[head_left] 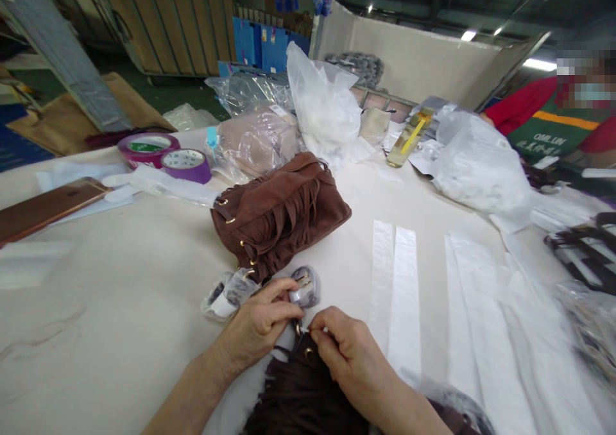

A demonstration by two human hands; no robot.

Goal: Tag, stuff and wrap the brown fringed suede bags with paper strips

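Note:
A dark brown fringed bag (308, 390) with metal eyelets lies at the bottom centre, partly hidden by my right forearm. My left hand (262, 316) is closed, thumb and fingers gripping a plastic-wrapped metal buckle (305, 286) just above the bag's top edge. Beside it, my right hand (349, 351) pinches at a metal ring on that edge; a small whitish bit shows at its fingertips, too small to name. Behind the hands lies a reddish-brown fringed bag (283, 210) on its side. More plastic-wrapped hardware (230, 294) rests left of my left hand.
White strips (404, 287) lie on the table at right. Two tape rolls (185, 164) and a brown phone (52, 207) are at left. Plastic bags (322, 101) and a yellowish bottle (409, 138) stand at the back. A person in red sleeves (524, 104) is at far right.

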